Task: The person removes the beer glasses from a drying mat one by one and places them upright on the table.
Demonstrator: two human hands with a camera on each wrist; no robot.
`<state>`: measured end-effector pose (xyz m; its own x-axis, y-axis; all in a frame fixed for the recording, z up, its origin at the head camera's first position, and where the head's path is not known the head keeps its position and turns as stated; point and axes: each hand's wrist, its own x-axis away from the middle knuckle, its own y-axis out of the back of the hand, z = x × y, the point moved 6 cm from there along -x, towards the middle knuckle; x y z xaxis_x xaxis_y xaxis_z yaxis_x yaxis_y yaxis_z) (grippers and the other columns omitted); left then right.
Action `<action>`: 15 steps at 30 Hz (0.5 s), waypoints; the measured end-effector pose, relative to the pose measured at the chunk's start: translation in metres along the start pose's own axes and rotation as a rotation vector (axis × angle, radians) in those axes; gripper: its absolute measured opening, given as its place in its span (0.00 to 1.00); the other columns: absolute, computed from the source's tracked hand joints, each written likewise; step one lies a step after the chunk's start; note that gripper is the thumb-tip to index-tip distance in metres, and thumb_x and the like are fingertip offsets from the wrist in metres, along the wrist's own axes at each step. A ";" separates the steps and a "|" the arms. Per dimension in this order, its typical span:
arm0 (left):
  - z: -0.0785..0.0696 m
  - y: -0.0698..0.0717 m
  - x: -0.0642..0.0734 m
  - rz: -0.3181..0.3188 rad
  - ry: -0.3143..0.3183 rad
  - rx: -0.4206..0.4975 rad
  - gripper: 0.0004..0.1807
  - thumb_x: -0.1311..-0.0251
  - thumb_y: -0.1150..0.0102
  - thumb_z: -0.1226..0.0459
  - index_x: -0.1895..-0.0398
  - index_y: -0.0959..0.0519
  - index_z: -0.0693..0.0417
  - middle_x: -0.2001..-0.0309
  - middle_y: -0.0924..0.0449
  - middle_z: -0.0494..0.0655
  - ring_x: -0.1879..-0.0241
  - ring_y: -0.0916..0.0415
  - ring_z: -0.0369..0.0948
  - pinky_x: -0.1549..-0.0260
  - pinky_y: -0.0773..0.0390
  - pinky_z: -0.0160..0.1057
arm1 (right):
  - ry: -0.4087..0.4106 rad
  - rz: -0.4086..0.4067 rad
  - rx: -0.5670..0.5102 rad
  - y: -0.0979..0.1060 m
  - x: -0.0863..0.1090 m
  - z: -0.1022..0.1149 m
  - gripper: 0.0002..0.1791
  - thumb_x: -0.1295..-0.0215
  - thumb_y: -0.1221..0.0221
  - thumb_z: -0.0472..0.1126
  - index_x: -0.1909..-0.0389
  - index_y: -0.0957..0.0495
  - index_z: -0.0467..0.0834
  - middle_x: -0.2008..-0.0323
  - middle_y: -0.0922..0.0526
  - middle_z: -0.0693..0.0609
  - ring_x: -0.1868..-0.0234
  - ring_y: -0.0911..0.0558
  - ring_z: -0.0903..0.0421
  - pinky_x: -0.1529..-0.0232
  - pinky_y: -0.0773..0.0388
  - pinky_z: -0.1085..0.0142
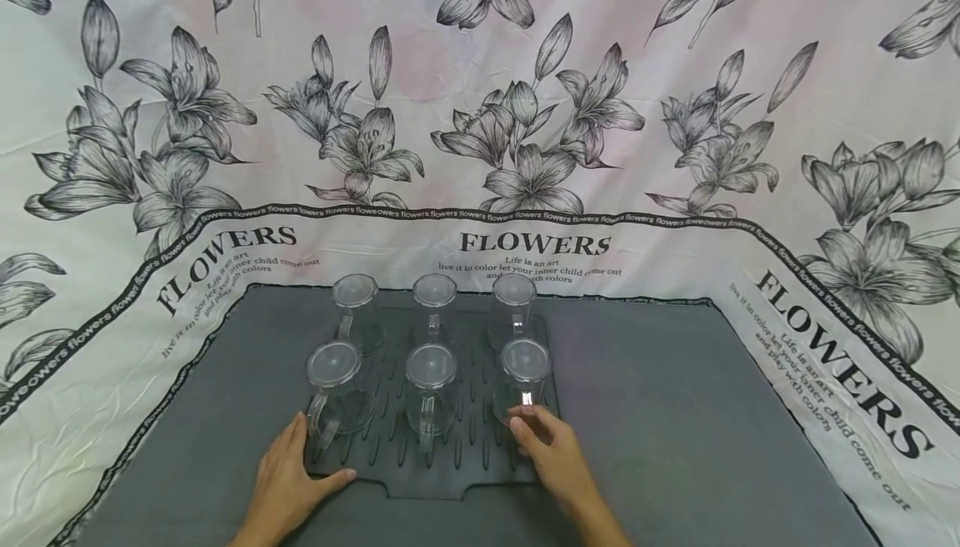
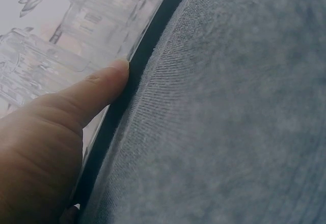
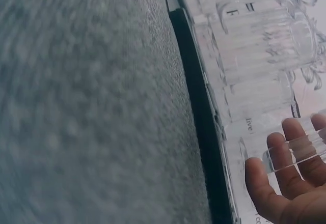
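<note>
Several clear glass mugs stand upside down in two rows on a dark ribbed drying mat (image 1: 450, 468). At the front right mug (image 1: 525, 363), my right hand (image 1: 555, 451) has its fingers behind the clear handle (image 3: 300, 152), thumb close to the index fingertip. My left hand (image 1: 285, 476) rests at the mat's front left corner, its fingers along the left edge. Its straight thumb touches the front edge, as the left wrist view shows. Nearest that hand is the front left mug (image 1: 334, 368), its handle angled toward the fingers.
The front middle mug (image 1: 431, 368) stands between the hands, and the back row includes a mug (image 1: 435, 293) behind it. Grey cloth (image 1: 660, 414) covers the tabletop. A flower-printed sheet (image 1: 525, 172) rises behind and along both sides.
</note>
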<state>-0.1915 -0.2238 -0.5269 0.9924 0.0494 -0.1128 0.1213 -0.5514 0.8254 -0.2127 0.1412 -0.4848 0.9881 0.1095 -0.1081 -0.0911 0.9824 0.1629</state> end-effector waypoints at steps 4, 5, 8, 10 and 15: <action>0.000 -0.001 0.000 0.000 0.002 -0.002 0.69 0.60 0.29 0.36 0.31 0.50 0.80 0.34 0.48 0.78 0.37 0.48 0.69 0.43 0.48 0.68 | -0.007 -0.013 -0.061 -0.001 0.000 -0.001 0.17 0.26 0.48 0.45 0.55 0.23 0.33 0.56 0.19 0.39 0.52 0.20 0.48 0.57 0.21 0.54; 0.000 0.000 0.000 -0.006 -0.002 -0.003 0.69 0.60 0.29 0.36 0.32 0.49 0.80 0.34 0.47 0.78 0.37 0.47 0.69 0.43 0.48 0.68 | 0.001 -0.024 -0.080 -0.001 0.000 -0.001 0.17 0.26 0.48 0.44 0.57 0.23 0.32 0.57 0.19 0.38 0.54 0.19 0.48 0.57 0.21 0.54; 0.000 0.000 0.000 -0.021 -0.015 -0.002 0.68 0.60 0.28 0.37 0.32 0.48 0.80 0.34 0.47 0.78 0.37 0.47 0.69 0.43 0.47 0.68 | 0.050 -0.062 -0.123 0.000 0.000 0.001 0.16 0.25 0.49 0.42 0.63 0.25 0.30 0.65 0.21 0.39 0.62 0.20 0.52 0.60 0.20 0.58; 0.000 0.000 0.000 -0.028 -0.021 -0.007 0.68 0.60 0.28 0.37 0.32 0.48 0.80 0.34 0.46 0.78 0.37 0.47 0.69 0.43 0.47 0.68 | 0.092 -0.089 -0.152 0.001 0.000 0.003 0.15 0.26 0.49 0.39 0.67 0.27 0.29 0.70 0.23 0.38 0.67 0.21 0.54 0.64 0.20 0.61; 0.001 -0.001 0.001 -0.033 -0.026 -0.012 0.67 0.60 0.28 0.37 0.32 0.48 0.80 0.34 0.46 0.77 0.37 0.47 0.69 0.44 0.47 0.68 | 0.157 -0.119 -0.167 0.003 0.002 0.008 0.14 0.26 0.49 0.36 0.70 0.28 0.29 0.74 0.25 0.38 0.72 0.23 0.55 0.70 0.21 0.64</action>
<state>-0.1909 -0.2245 -0.5285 0.9870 0.0460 -0.1540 0.1543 -0.5401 0.8273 -0.2103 0.1429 -0.4764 0.9630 0.0012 -0.2696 -0.0076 0.9997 -0.0226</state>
